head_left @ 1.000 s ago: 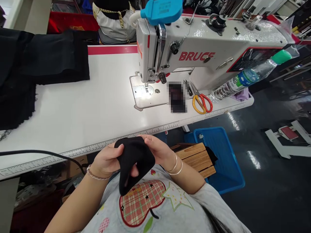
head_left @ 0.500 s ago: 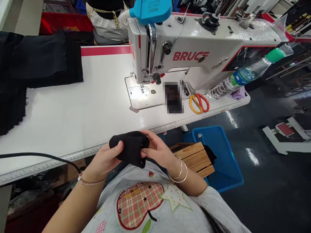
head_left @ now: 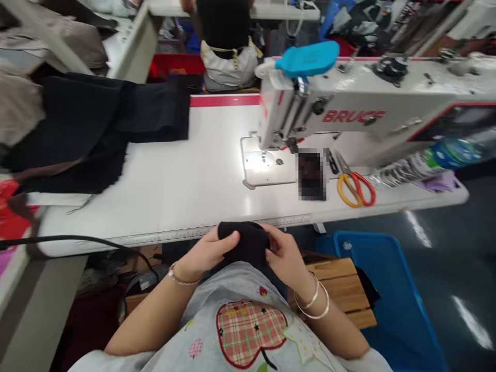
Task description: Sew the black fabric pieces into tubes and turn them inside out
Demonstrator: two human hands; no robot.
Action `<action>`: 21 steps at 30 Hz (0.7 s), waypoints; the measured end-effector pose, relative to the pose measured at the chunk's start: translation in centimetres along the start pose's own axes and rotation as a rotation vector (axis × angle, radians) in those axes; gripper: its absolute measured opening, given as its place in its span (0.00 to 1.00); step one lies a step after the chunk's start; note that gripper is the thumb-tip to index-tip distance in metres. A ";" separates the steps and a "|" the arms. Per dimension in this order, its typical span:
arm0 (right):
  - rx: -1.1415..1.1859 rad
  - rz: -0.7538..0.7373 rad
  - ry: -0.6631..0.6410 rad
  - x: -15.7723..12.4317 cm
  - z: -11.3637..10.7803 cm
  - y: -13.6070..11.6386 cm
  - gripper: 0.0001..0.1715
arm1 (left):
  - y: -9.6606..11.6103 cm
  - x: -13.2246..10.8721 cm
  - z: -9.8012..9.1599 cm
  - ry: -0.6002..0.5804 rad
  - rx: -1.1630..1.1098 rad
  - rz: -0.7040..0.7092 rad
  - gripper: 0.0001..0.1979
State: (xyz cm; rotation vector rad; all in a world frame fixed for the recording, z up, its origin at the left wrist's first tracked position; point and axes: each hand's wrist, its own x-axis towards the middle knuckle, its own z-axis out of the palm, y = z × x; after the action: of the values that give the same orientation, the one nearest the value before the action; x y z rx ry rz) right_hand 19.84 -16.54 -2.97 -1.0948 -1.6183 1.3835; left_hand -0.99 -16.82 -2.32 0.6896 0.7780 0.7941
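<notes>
1. The left hand [head_left: 209, 251] grips the left side of a folded black cloth [head_left: 248, 245], thumb on top; the right hand [head_left: 284, 253] pinches its right edge. The cloth sits at lower centre of the frame.
2. The table's front edge, marked by a ruler strip [head_left: 186, 233], passes behind the cloth; I cannot tell whether they touch. Below it, the person's shirt [head_left: 248, 320] is close to both hands.
3. Beyond the edge, white tabletop [head_left: 166, 186] stretches between the black fabric [head_left: 151, 111] at upper left and the sewing machine [head_left: 356, 103] at upper right.
4. At lower right, a blue bin [head_left: 395, 289] has a dark item inside, beside a slatted wooden stool [head_left: 337, 284].
5. Scissors [head_left: 355, 190] lie right of centre, near a plastic bottle [head_left: 414, 164]; its contents are too blurred to tell.
6. A red bin [head_left: 176, 63] and another person [head_left: 222, 26] appear along the top; dark floor [head_left: 461, 227] fills the right.
</notes>
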 end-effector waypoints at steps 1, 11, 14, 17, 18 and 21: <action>-0.060 -0.036 0.049 0.1 0.1 0.0 0.21 | 0.4 0.1 0.3 -0.006 0.006 0.002 0.17; -0.647 -0.534 0.334 2.4 1.7 -5.0 0.17 | 4.1 -1.5 0.4 -0.233 -0.196 0.062 0.25; -0.625 -0.552 0.335 2.7 2.3 -5.6 0.13 | 3.9 -1.7 -0.3 -0.236 -0.198 0.049 0.24; -0.560 -0.575 0.359 2.7 3.0 -5.5 0.06 | 4.1 -2.2 -0.3 -0.215 -0.175 0.032 0.23; -0.549 -0.598 0.353 2.6 3.2 -5.5 0.05 | 4.2 -2.3 -0.2 -0.211 -0.160 0.033 0.23; -0.576 -0.677 0.321 2.5 3.3 -5.1 0.06 | 4.5 -2.9 -0.2 -0.259 -0.124 0.048 0.24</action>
State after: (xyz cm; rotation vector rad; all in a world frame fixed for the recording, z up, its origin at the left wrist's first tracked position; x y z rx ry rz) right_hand 15.17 -15.73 1.58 -0.8749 -1.9318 0.2922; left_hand -4.08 -16.81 2.05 0.6857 0.4752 0.7714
